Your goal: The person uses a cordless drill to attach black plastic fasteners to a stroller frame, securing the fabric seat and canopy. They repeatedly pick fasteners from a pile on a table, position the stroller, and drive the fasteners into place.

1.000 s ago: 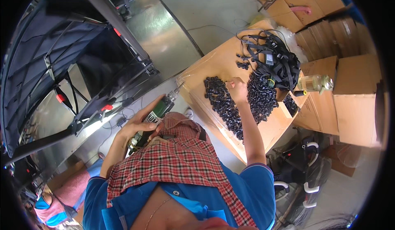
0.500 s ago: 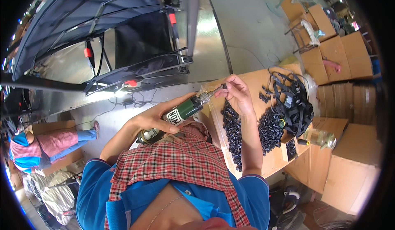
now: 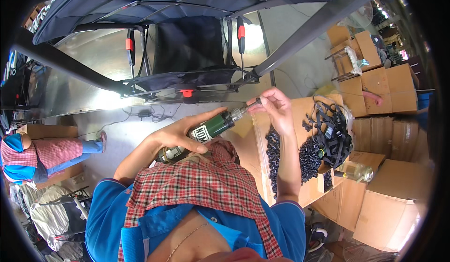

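Note:
My left hand is closed round the body of a green power screwdriver with a white label, held in front of my apron. Its bit points up and to the right. At the tip my right hand pinches a small black part; the bit appears to touch it, though the exact fit is too small to make out. Beyond both hands stands a folding frame of grey tubes with dark fabric and red-and-black fittings.
On the wooden tabletop to my right lie heaps of small black parts and a tangle of black straps. Cardboard boxes stand further right. A co-worker is at the far left. Cables trail across the floor.
The fabric-covered frame has swung round and shifted right, now facing me more squarely. My hands keep their grips on the screwdriver and the small part, with slight movement.

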